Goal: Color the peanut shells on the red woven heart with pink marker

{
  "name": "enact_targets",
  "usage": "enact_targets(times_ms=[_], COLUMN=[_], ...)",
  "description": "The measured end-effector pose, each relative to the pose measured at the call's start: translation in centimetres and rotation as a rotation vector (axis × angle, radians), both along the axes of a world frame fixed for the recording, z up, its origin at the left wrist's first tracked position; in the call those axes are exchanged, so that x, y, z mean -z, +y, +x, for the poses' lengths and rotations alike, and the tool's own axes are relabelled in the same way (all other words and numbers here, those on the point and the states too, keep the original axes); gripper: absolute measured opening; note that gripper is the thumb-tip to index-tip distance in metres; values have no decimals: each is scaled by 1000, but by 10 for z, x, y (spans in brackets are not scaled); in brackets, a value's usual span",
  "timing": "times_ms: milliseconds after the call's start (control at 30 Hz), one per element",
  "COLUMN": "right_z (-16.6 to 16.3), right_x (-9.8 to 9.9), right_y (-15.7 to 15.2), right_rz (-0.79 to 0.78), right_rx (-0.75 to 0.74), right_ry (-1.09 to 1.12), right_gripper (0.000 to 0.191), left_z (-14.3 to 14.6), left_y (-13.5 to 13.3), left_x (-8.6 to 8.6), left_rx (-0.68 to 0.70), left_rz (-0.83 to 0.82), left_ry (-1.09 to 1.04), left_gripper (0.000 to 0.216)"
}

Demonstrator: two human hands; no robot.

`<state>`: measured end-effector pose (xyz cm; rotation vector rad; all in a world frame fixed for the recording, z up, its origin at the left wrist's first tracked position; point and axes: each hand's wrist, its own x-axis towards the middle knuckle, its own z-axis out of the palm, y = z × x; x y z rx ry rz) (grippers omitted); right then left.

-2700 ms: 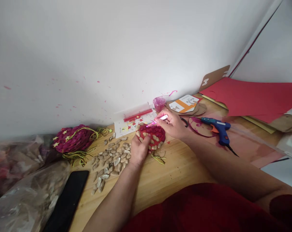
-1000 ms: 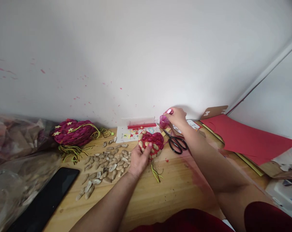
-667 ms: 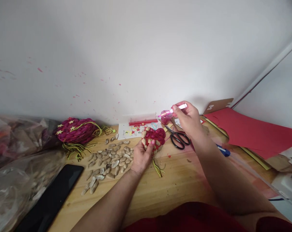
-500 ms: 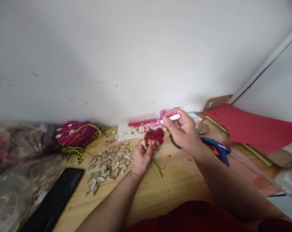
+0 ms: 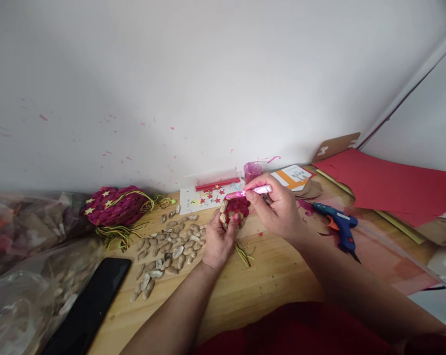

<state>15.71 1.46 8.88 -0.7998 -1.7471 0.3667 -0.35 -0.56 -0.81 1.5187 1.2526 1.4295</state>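
My left hand (image 5: pixel 220 241) is closed around a dark red, painted cluster of peanut shells (image 5: pixel 237 209), with its thumb over the front. Unpainted tan shells line the cluster's left edge, and yellow-green cords hang below it. In my right hand (image 5: pixel 276 209) is a paintbrush (image 5: pixel 261 189) with a whitish handle, gripped between thumb and fingers. Its pink-coated tip is at the cluster's top edge; whether it touches I cannot tell. Many loose peanut shells (image 5: pixel 174 244) lie left of my left hand. Behind the cluster stands a small cup of pink paint (image 5: pixel 253 171).
A stack of dark red clusters (image 5: pixel 115 206) with gold stars sits at the left, near plastic bags (image 5: pixel 23 296) and a black phone (image 5: pixel 89 305). Behind is a star-covered sheet (image 5: pixel 193 201). At right lie a blue glue gun (image 5: pixel 343 229) and red paper (image 5: pixel 396 182).
The brush has tilted flatter, and my right hand has shifted slightly down. The paint cup now shows more fully behind it. The cluster has turned a little in my left hand, and the view has shifted slightly.
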Motion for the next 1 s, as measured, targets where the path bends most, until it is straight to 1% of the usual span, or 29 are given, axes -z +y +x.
enact_targets(times_ms=[133, 267, 433, 533, 667, 833, 1000], right_z=[0, 1, 2, 2, 4, 4, 8], right_x=[-3, -4, -3, -2, -2, -3, -1], right_y=[-3, -4, -3, -1, 0, -1, 3], right_rz=[60, 39, 49, 61, 69, 49, 57], right_rx=[44, 38, 28, 37, 63, 18, 69], right_ry=[-74, -94, -126, -108, -44, -89, -54], right_gripper=[3, 3, 3, 2, 3, 3, 2], left_z=[-1, -1, 0, 0, 0, -1, -1], left_y=[0, 1, 0, 0, 0, 0, 1], left_x=[2, 3, 2, 1, 1, 3, 4], left_rx=[-9, -10, -13, -17, 11, -14, -12], left_rz=[-9, -19, -15, -13, -15, -10, -13], left_ry=[23, 12, 8, -3, -21, 6, -7], left_gripper=[29, 28, 27, 26, 27, 27, 31])
